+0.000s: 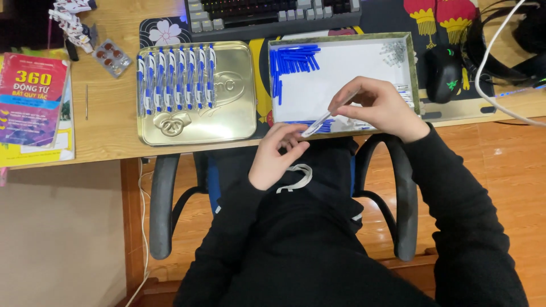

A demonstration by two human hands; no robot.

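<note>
Pen barrel (327, 116), a slim clear-and-white tube with a blue end, is held slantwise above the near edge of a shallow white-lined box (412, 62). Its long axis runs from far right down to near left. The right hand (378, 105) pinches the upper, far-right part of it between thumb and fingertips. The left hand (276, 156) sits at the lower, near-left tip, its fingers curled together around that end, so the left hand is the nearer one to the tip. Whether the left fingers pinch a small part or only steady the tip cannot be told, since the fingers cover it.

Inside the box, a heap of blue pen caps (293, 59) lies in the far left corner, a few more blue pieces (321, 126) lie along the near wall just beside the tip, and small clear or metal bits (393, 52) sit in the far right corner; these are too small to make out. Further parts near the right wall are partly hidden behind the right hand.

To the left on the counter (108, 128), a gold metal tin lid (227, 113) carries a row of finished blue-and-white pens (176, 77) lying side by side, long axes running near to far. A keyboard (273, 14) sits at the far edge, a dark mouse (443, 74) to the right, and books (34, 108) at the far left, partly cut off.
</note>
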